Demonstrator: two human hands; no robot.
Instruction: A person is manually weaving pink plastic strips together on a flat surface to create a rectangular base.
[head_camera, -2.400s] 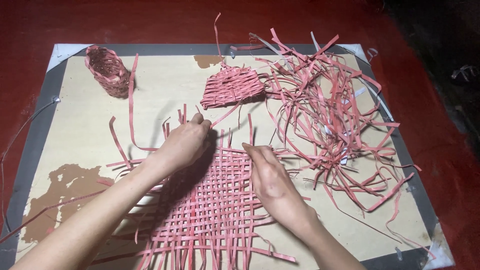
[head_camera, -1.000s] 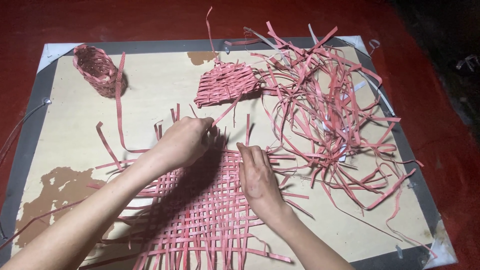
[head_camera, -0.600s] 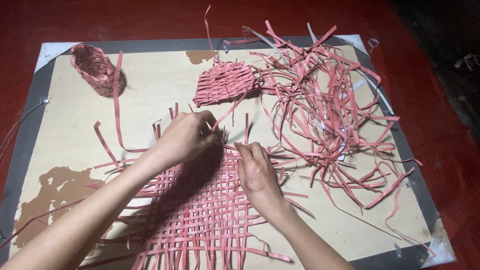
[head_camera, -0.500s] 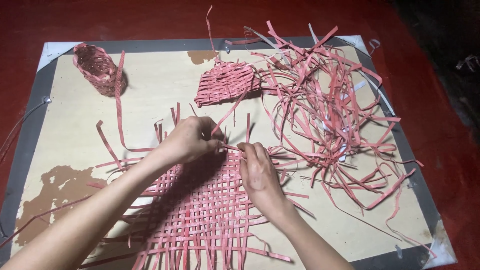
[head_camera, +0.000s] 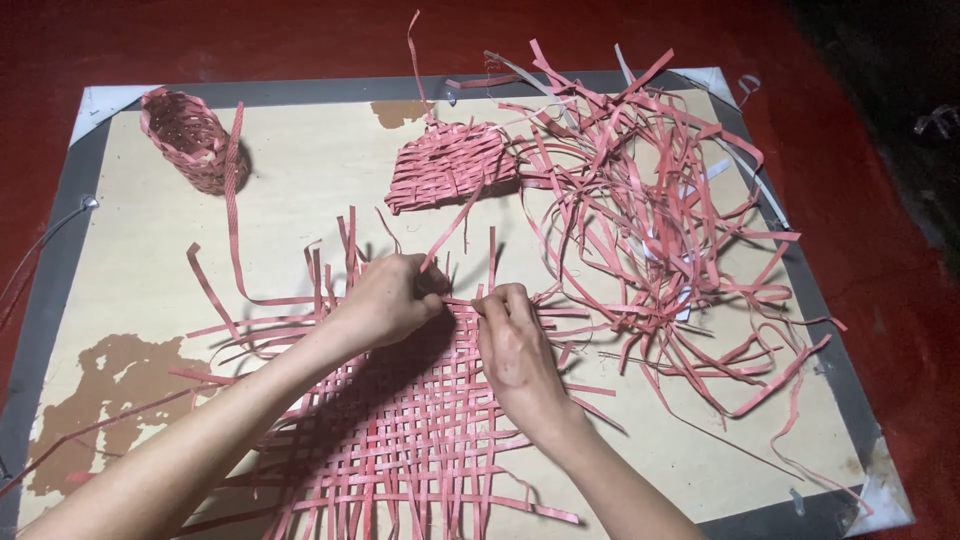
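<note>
A flat mat of woven pink strips (head_camera: 400, 440) lies on a pale board (head_camera: 300, 170), loose ends sticking out all round. My left hand (head_camera: 385, 300) rests on the mat's far edge and pinches a pink strip (head_camera: 455, 225) that rises toward the back. My right hand (head_camera: 510, 345) lies on the mat beside it, its fingertips pinching a horizontal strip at the same edge. The two hands almost touch.
A small woven pink basket (head_camera: 190, 140) stands at the back left. A smaller woven patch (head_camera: 445, 165) lies at the back centre. A large tangle of loose pink strips (head_camera: 660, 220) covers the right side. The board sits on a red floor (head_camera: 880, 200).
My hands have drawn closer together at the mat's far edge. The left hand has shifted right and now holds a strip; the right fingertips have moved up to meet it.
</note>
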